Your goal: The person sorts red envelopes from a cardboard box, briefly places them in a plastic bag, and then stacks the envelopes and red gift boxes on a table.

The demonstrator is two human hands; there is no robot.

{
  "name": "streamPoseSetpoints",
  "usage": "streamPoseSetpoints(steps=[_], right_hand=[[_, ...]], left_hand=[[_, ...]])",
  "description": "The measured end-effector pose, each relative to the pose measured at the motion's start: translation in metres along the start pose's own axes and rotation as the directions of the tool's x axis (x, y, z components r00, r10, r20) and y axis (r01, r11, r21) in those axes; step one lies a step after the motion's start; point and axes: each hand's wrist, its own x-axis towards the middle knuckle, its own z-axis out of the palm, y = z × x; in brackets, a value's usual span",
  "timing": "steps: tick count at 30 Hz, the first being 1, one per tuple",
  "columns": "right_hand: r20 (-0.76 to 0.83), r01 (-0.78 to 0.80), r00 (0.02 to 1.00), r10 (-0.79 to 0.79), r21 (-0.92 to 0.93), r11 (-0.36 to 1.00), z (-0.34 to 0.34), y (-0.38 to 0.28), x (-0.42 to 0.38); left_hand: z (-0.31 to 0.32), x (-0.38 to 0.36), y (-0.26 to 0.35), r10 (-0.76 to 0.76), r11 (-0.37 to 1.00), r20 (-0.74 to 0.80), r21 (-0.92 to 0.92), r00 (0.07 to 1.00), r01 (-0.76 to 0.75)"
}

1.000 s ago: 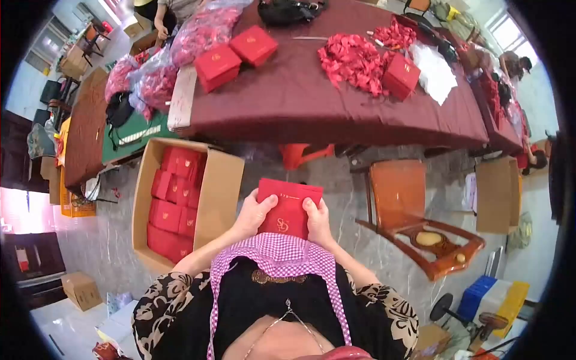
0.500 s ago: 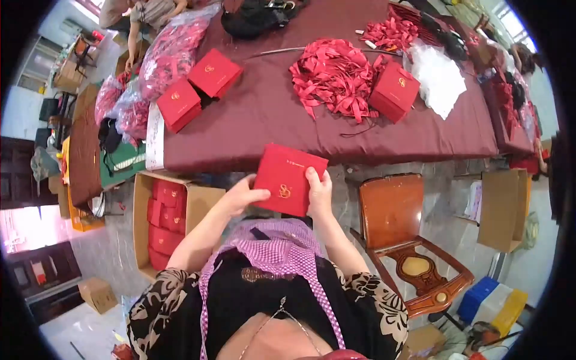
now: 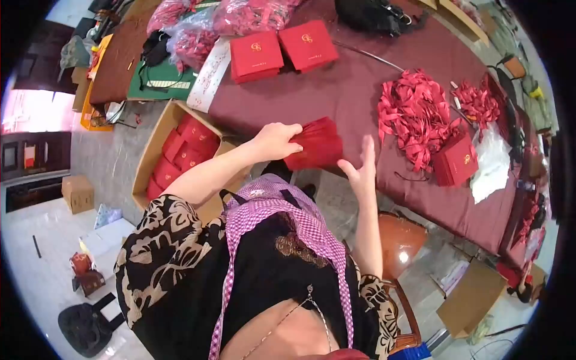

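My left hand (image 3: 279, 142) is closed on the left end of a stack of red cards (image 3: 315, 144), thumb on top. The stack is tilted and blurred, its layered edges facing up, near the table's front edge. Just right of it my right hand (image 3: 361, 171) is open, fingers stretched up and thumb apart, with a small gap to the stack. On the table ahead lie two more red stacks with gold print, a left one (image 3: 256, 57) and a right one (image 3: 308, 45).
A maroon-covered table (image 3: 354, 90) carries a heap of red ribbons (image 3: 414, 114), another red stack (image 3: 456, 161), white plastic (image 3: 493, 162) and a black bag (image 3: 372, 17). An open carton (image 3: 143, 171) of red packs stands left; a wooden chair (image 3: 403, 243) stands right.
The view has turned left. My right hand has let go of the red stack and opened; my left hand still holds it, now turned so its layered edges show.
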Motion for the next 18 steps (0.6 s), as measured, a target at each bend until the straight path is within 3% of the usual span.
streamPoseSetpoints(steps=[1, 2, 3, 5, 7, 8, 9, 11, 12, 16, 18], right_hand=[[0.042, 0.138, 0.990, -0.132, -0.265, 0.954, -0.008, -0.043, 0.019], [0.142, 0.306, 0.952, -0.271, -0.427, 0.851, -0.003, -0.068, 0.035], [0.273, 0.408, 0.912, -0.306, -0.517, 0.753, 0.004, -0.089, 0.047], [0.493, 0.585, 0.809, -0.321, -0.614, 0.531, 0.026, -0.108, 0.072], [0.566, 0.633, 0.773, -0.286, -0.658, 0.407, 0.050, -0.090, 0.094], [0.546, 0.660, 0.746, -0.381, -0.685, 0.310, 0.062, -0.072, 0.103], [0.547, 0.658, 0.748, -0.375, -0.686, 0.311, 0.069, -0.070, 0.107], [0.566, 0.563, 0.809, -0.158, -0.669, 0.484, 0.080, -0.065, 0.115], [0.496, 0.591, 0.806, -0.323, -0.656, 0.469, 0.089, -0.061, 0.117], [0.477, 0.518, 0.852, -0.213, -0.716, 0.468, 0.104, -0.059, 0.121], [0.493, 0.511, 0.852, -0.179, -0.704, 0.493, 0.106, -0.058, 0.126]], left_hand=[[-0.002, 0.005, -0.005, 0.073, 0.981, -0.001, 0.181, 0.997, -0.072], [-0.005, 0.012, -0.010, 0.191, 0.960, -0.017, 0.213, 0.981, -0.183], [-0.008, 0.019, -0.015, 0.198, 0.960, -0.016, 0.207, 0.980, -0.190], [-0.016, 0.033, -0.023, 0.357, 0.885, 0.006, 0.318, 0.934, -0.340], [-0.022, 0.045, -0.033, 0.442, 0.822, 0.055, 0.375, 0.895, -0.429], [-0.027, 0.050, -0.036, 0.449, 0.806, 0.084, 0.392, 0.889, -0.444], [-0.026, 0.055, -0.045, 0.481, 0.802, 0.027, 0.389, 0.876, -0.453], [-0.028, 0.063, -0.062, 0.480, 0.819, 0.011, 0.354, 0.877, -0.452], [-0.029, 0.066, -0.071, 0.476, 0.833, -0.002, 0.323, 0.879, -0.450], [-0.037, 0.067, -0.095, 0.420, 0.905, -0.074, 0.113, 0.905, -0.410], [-0.041, 0.064, -0.110, 0.353, 0.920, -0.262, -0.079, 0.898, -0.385]])
